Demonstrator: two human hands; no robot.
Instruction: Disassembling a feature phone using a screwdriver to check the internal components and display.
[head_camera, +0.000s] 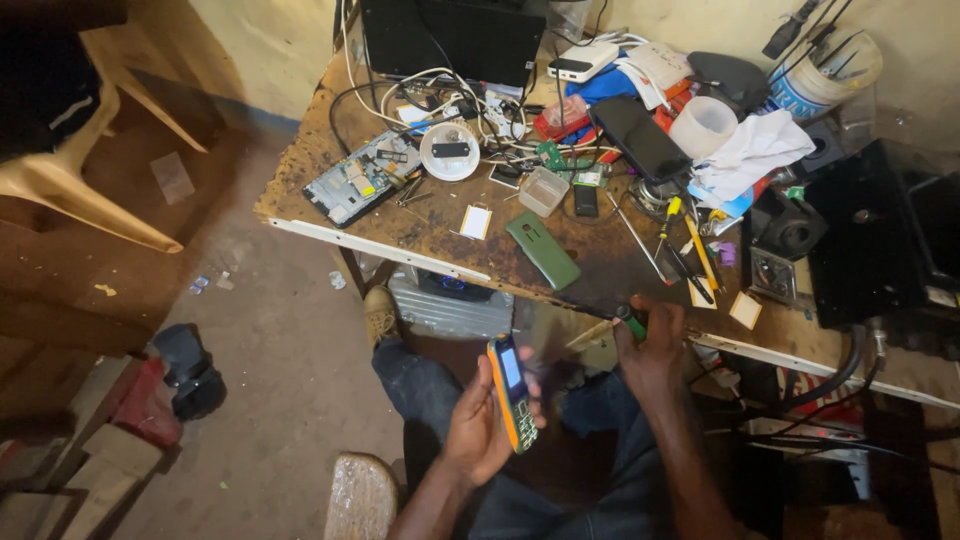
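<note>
My left hand (480, 420) holds a small orange-edged keypad phone (511, 393) upright over my lap, its screen lit. My right hand (652, 345) is closed around a green-handled tool (630, 322) near the front edge of the worn wooden table (420, 225). A green phone back cover (543, 250) lies on the table just above both hands. Screwdrivers with yellow handles (690, 250) rest to the right of it.
The table holds a circuit board (360, 178), a white round dish (450, 150), a clear plastic box (543, 190), a black phone (640, 138), white cloth (750, 155), cables, a dark monitor (450, 38) and black equipment (870, 235). A plastic chair (70, 170) stands left.
</note>
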